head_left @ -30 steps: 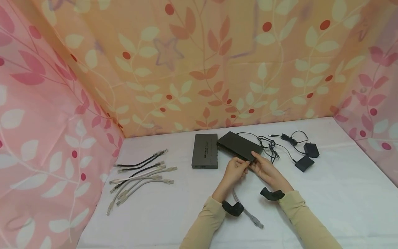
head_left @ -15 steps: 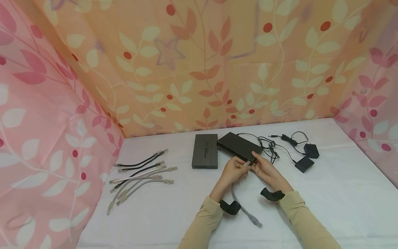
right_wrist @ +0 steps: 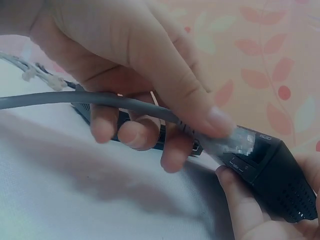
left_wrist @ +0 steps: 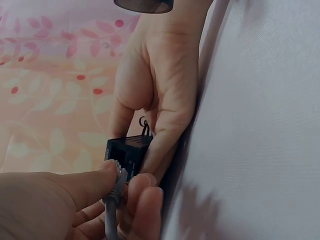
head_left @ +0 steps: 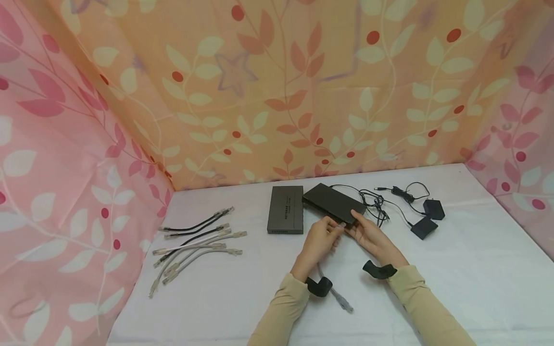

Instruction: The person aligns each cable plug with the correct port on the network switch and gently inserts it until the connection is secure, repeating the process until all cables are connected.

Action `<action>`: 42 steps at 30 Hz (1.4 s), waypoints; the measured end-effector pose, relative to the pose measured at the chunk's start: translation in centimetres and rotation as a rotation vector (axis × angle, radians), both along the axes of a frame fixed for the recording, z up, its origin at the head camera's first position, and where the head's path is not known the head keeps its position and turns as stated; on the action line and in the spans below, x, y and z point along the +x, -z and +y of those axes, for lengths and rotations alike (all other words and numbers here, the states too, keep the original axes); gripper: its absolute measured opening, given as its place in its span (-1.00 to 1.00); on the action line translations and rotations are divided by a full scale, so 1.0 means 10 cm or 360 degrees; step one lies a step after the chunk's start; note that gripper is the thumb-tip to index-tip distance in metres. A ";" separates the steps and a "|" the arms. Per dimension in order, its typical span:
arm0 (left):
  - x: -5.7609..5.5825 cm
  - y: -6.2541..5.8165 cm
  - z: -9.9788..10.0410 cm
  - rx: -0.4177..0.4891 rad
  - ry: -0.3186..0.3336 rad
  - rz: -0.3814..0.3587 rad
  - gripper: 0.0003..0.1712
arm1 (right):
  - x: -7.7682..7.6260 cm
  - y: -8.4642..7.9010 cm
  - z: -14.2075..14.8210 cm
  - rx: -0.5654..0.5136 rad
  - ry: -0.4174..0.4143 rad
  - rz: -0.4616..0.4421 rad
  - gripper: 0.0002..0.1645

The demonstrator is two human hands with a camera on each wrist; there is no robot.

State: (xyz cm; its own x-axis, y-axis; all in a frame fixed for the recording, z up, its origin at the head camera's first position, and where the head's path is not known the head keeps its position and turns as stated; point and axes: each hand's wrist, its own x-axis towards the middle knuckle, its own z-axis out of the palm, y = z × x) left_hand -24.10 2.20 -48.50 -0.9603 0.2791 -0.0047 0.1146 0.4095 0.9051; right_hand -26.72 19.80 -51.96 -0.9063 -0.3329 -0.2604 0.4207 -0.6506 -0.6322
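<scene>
My left hand (head_left: 321, 240) pinches the clear plug (right_wrist: 236, 143) of a grey Ethernet cable (head_left: 342, 302) between thumb and fingers. In the right wrist view the plug overlaps the port opening at the end of a black network switch (head_left: 332, 202). The cable's other end trails down to the white cloth, below the left wrist. My right hand (head_left: 374, 241) grips the near right corner of that switch, thumb on top and fingers beneath, and tilts it a little off the table. The left wrist view has the port face partly hidden behind the left thumb.
A grey NETGEAR switch (head_left: 285, 211) lies just left of the held one. Several short black, white and grey cables (head_left: 195, 250) are spread at the left. Two black power adapters (head_left: 424, 228) with coiled cords (head_left: 374, 206) lie at the right. Patterned cloth walls (head_left: 277, 96) enclose the table.
The left hand has shifted slightly left, and the cable's loose end has swung left and a little up. The right hand and the switch have hardly moved.
</scene>
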 end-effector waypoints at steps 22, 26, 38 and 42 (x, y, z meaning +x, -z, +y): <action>-0.04 0.04 0.03 0.0044 0.0268 -0.0046 -0.63 | 0.03 -0.02 0.01 -0.0035 0.0027 -0.0014 -0.53; -0.03 0.08 0.06 0.0295 0.0351 -0.0275 -0.63 | 0.03 -0.01 0.01 -0.0036 0.0017 0.0002 -0.69; -0.02 0.11 0.09 0.0517 0.0203 -0.0538 -0.56 | 0.05 -0.02 0.01 -0.0035 -0.0034 0.0043 -0.59; -0.01 0.11 0.09 0.0530 0.0224 -0.0544 -0.62 | 0.04 0.01 0.02 -0.0048 -0.0051 0.0065 -0.45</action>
